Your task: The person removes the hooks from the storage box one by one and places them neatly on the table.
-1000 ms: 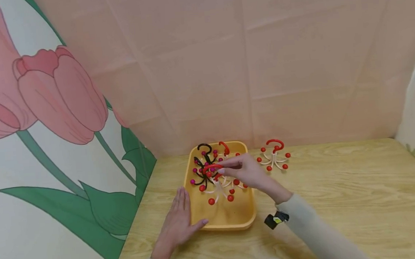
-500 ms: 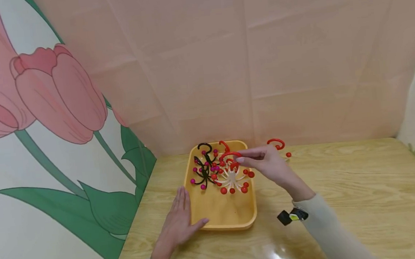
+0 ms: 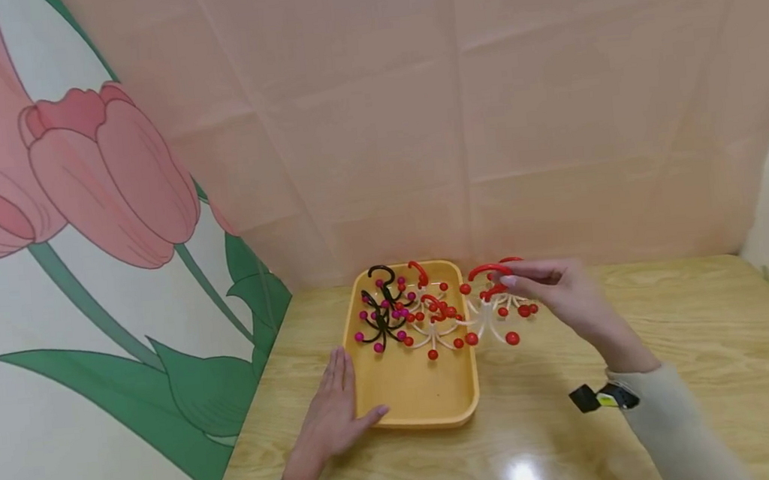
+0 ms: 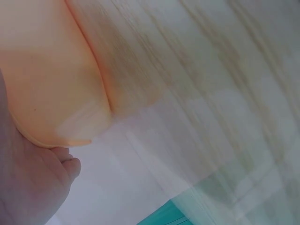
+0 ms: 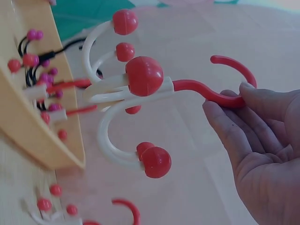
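Near L, left hand (image 3: 330, 410) lies w/ fingers straight along L side of tray (image 3: 414, 400); right hand (image 3: 568, 297) pinches white claw (image 3: 487, 311) by red hook (image 3: 488, 268), now mostly past R rim, so basically out; twin (image 3: 513, 300) just beyond.

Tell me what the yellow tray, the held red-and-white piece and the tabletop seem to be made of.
Yellow tray: probably plastic, smooth, with rounded, moulded-looking corners.
Red-and-white piece: likely hard plastic; its red balls look smooth and shiny.
Tabletop: wood-look, with pale grain and a glossy reflection; real wood or printed covering, I can't tell.
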The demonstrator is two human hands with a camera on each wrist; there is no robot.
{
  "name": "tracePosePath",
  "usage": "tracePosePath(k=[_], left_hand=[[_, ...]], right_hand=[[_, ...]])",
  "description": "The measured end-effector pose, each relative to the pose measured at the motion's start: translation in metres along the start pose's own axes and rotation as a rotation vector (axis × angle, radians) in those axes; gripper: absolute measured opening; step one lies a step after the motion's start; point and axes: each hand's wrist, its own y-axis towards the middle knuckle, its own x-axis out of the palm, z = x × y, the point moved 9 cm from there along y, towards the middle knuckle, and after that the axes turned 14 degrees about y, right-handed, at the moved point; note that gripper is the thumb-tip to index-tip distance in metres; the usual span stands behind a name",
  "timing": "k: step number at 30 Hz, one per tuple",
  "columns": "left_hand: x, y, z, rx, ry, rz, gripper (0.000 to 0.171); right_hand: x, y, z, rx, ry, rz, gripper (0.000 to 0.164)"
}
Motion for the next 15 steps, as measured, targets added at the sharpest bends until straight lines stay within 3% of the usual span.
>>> tracePosePath(k=[7,15], left_hand=[[0.000,0.000,0.000,0.001,0.013,-0.003,0.116],[0.001,0.000,0.001,-0.008,-0.017,-0.020,0.116]], right_hand=[[-0.040,-0.014,0.000,0.028,-0.045,0.080,0.042],[-0.082,-0.027,0.019,0.099,-0.090,0.130,0.046]])
